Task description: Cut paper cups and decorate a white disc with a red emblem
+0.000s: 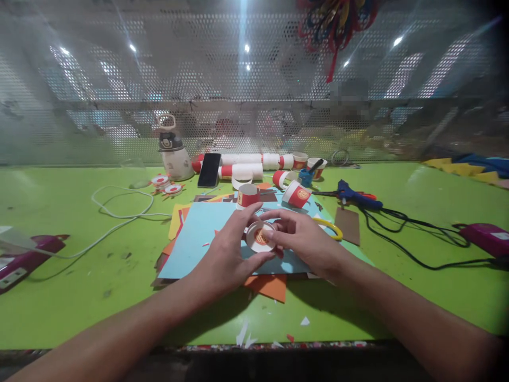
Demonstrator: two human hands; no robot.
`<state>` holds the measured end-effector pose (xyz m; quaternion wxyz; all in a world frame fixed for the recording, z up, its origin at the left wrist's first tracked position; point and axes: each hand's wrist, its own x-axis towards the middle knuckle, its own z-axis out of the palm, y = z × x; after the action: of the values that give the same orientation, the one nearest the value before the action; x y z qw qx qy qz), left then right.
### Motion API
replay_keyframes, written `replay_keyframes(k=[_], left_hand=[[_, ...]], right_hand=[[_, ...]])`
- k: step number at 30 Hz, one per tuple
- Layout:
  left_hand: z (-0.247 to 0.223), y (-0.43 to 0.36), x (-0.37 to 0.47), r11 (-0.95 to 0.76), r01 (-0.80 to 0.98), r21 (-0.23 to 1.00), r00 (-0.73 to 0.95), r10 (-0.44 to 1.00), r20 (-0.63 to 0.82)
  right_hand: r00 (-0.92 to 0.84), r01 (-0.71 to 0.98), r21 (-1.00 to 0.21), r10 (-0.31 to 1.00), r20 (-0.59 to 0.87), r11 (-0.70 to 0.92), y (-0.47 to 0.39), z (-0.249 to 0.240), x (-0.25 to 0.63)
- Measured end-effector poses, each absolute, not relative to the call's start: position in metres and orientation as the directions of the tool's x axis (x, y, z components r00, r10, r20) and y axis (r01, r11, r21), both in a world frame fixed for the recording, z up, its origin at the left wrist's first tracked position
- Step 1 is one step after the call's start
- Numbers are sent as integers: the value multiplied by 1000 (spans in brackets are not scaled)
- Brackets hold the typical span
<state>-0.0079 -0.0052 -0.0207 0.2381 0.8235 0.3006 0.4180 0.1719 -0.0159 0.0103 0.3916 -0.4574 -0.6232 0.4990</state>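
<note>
A shallow, cut-down paper cup (254, 245) with a white rim sits between my two hands, its round opening toward me. A red and yellow printed round piece (261, 236) shows inside it. My left hand (228, 246) grips the cup's left side, thumb below and fingers above. My right hand (296, 236) holds the right side, its thumb over the printed piece. Just beyond stand a red and white paper cup (248, 197) and a tilted one (297, 194). Light blue paper (194, 241) lies under my hands, with yellow-handled scissors (334, 229) to the right.
A blue glue gun (358, 196) with a black cord lies at right. Behind are a phone (209, 170), stacked white cups (238, 159), a blue glue pot (306, 176) and a bottle (175, 154). Power strips (27, 260) lie at the sides, one with a white cable. Paper scraps (243, 334) litter the front edge.
</note>
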Motion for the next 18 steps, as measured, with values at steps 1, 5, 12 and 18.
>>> replay_keyframes(k=[1,5,12,18], left_hand=[[-19,-6,-8,-693,284,663,472,703,532],[-9,-9,-8,-490,175,854,446,812,375],[3,-1,-11,165,-174,971,444,893,-72],[4,0,-12,282,-264,922,506,855,-117]], right_hand=[[-273,157,-985,962,24,69,-17,9,171],[-248,108,-993,969,9,36,-19,10,169],[-211,83,-996,978,0,18,-19,10,168],[-219,76,-997,976,13,31,-18,9,169]])
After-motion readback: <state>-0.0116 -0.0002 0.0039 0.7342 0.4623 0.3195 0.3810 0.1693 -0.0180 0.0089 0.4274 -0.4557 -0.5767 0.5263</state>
